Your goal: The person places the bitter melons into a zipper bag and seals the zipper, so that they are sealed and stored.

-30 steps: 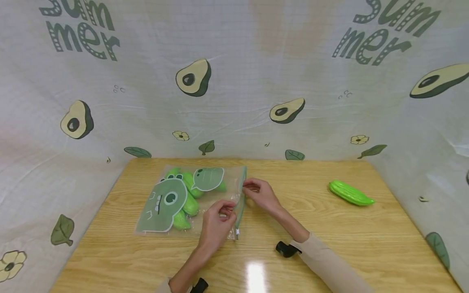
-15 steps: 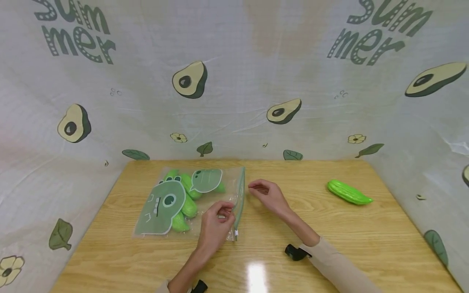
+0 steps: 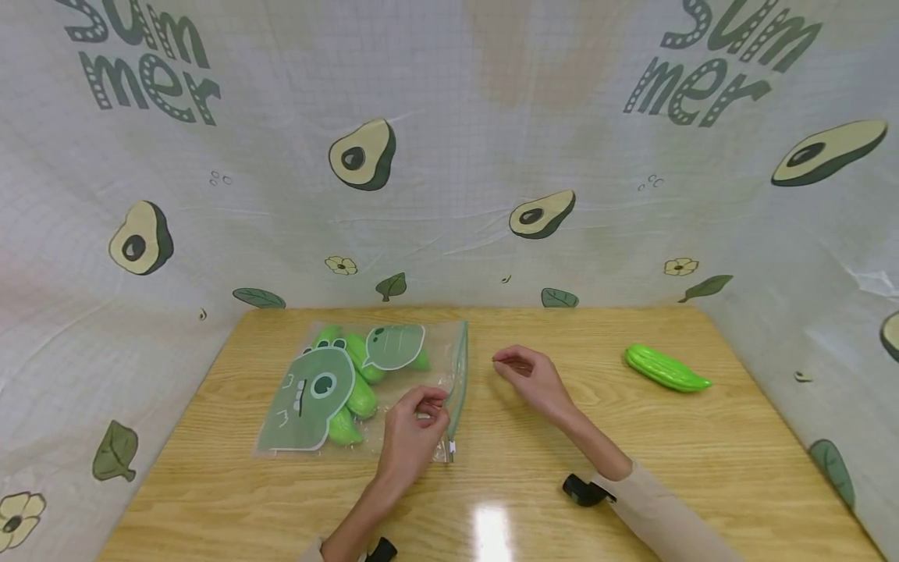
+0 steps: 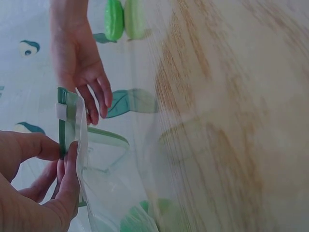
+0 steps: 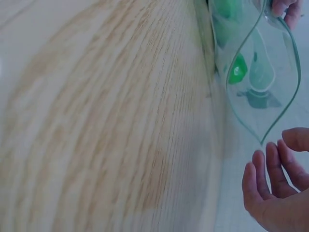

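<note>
A clear zip bag [image 3: 435,343] with a green monster print lies on the left half of the table, several green vegetable-shaped pieces [image 3: 361,400] inside it. My left hand [image 3: 414,429] pinches the upper edge of its mouth near the white slider [image 4: 61,111]. In the right wrist view the bag's green-rimmed mouth [image 5: 296,63] gapes apart. Clear of the bag, to its right, is my right hand [image 3: 537,382], fingers loosely bent and holding nothing. Farther right lies a single bright green ridged, bitter-melon-like piece [image 3: 667,368], touched by neither hand.
The wooden table [image 3: 604,445] ends at the back against a cloth [image 3: 449,156] printed with avocados, which also rises at both sides. A black wrist camera [image 3: 584,490] sits at the right sleeve, another at the left wrist [image 3: 382,549].
My right hand has left the bag's edge and moved to the right. My left hand keeps its pinch on the bag, which stays in place.
</note>
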`<state>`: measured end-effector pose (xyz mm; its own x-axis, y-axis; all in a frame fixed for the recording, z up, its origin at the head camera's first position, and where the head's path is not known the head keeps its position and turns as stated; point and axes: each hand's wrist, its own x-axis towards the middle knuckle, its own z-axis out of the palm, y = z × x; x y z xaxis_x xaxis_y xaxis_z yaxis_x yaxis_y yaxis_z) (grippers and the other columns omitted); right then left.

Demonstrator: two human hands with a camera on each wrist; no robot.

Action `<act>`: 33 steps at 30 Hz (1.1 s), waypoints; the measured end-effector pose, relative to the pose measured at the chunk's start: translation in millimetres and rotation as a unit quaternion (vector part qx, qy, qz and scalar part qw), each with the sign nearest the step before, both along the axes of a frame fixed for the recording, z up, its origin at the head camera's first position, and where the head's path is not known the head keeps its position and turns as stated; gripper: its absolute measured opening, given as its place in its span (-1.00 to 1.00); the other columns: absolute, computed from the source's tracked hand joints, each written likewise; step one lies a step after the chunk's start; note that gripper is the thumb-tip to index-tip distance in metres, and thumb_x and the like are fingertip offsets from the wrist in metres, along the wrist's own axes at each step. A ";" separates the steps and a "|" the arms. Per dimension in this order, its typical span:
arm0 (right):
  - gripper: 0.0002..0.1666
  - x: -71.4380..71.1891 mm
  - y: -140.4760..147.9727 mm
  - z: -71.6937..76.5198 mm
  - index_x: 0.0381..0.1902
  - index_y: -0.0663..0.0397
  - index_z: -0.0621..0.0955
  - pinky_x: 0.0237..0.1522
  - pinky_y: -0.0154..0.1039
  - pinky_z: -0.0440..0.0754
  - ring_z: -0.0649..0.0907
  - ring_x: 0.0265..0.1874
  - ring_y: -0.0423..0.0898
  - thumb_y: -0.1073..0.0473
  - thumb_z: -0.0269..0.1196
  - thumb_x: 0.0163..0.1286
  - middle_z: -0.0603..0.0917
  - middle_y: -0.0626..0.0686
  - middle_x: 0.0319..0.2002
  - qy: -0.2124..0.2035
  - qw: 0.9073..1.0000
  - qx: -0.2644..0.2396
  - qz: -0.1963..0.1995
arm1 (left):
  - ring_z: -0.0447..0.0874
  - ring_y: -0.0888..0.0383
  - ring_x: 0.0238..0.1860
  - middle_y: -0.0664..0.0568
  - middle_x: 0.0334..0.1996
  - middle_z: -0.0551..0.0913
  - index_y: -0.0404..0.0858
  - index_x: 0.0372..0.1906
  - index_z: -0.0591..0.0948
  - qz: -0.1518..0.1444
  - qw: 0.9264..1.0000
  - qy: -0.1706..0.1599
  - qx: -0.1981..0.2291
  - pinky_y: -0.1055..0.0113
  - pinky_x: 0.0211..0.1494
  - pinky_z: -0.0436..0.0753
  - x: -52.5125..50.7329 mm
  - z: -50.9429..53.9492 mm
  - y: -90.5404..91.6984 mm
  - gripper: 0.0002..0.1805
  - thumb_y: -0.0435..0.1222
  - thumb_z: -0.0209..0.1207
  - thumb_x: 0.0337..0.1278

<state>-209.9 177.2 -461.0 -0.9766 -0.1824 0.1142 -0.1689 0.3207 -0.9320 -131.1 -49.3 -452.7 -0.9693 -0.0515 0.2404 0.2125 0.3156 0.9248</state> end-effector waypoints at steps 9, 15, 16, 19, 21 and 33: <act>-0.70 3.8 16.6 -4.1 0.04 0.32 0.67 0.14 -0.28 0.64 0.70 0.02 0.05 0.20 0.28 0.50 0.72 0.19 -0.01 0.011 1.000 0.002 -0.010 | 0.70 0.17 -0.32 -0.02 -0.31 0.72 -0.31 -0.18 0.72 0.000 1.000 0.000 0.004 0.38 -0.24 0.75 -0.3 -0.8 0.7 -0.76 -0.57 0.24 0.04; -0.70 6.1 24.1 -5.0 0.04 0.32 0.67 0.11 -0.33 0.64 0.69 0.04 0.10 0.20 0.27 0.50 0.72 0.21 -0.02 0.015 1.000 -0.003 -0.012 | 0.70 0.15 -0.31 -0.07 -0.31 0.73 -0.33 -0.17 0.72 -0.001 1.000 -0.001 0.002 0.38 -0.23 0.75 -0.2 -1.8 0.6 -0.77 -0.57 0.24 0.04; -0.70 6.0 25.9 -5.4 0.05 0.32 0.67 0.12 -0.33 0.63 0.69 0.04 0.09 0.20 0.27 0.50 0.72 0.20 -0.02 0.013 1.000 0.001 -0.014 | 0.70 0.15 -0.31 -0.07 -0.30 0.73 -0.33 -0.17 0.72 -0.001 1.000 -0.002 0.001 0.38 -0.23 0.75 -0.1 -1.9 0.6 -0.77 -0.57 0.24 0.04; -0.68 7.2 30.8 -4.9 0.05 0.31 0.67 0.14 -0.33 0.62 0.69 0.04 0.07 0.17 0.27 0.51 0.73 0.19 -0.02 0.012 1.000 0.008 -0.021 | 0.70 0.15 -0.31 -0.07 -0.30 0.73 -0.33 -0.17 0.72 -0.002 1.000 -0.001 0.001 0.38 -0.24 0.75 -0.1 -2.7 0.8 -0.77 -0.57 0.25 0.05; -0.68 8.4 33.7 -4.2 0.06 0.31 0.67 0.14 -0.34 0.61 0.69 0.03 0.05 0.17 0.27 0.51 0.73 0.17 -0.02 0.014 0.999 0.012 -0.027 | 0.70 0.15 -0.31 -0.07 -0.30 0.73 -0.33 -0.17 0.72 -0.002 1.000 0.000 0.000 0.38 -0.24 0.75 -0.1 -3.0 0.7 -0.77 -0.56 0.25 0.05; -0.66 14.6 52.8 -5.1 0.10 0.31 0.65 0.13 -0.47 0.57 0.67 0.08 0.07 0.16 0.26 0.52 0.71 0.22 0.03 0.019 0.999 0.005 -0.043 | 0.70 0.14 -0.30 -0.03 -0.31 0.72 -0.32 -0.16 0.72 -0.005 1.000 -0.004 0.003 0.38 -0.24 0.75 -0.5 -2.8 0.0 -0.77 -0.56 0.25 0.06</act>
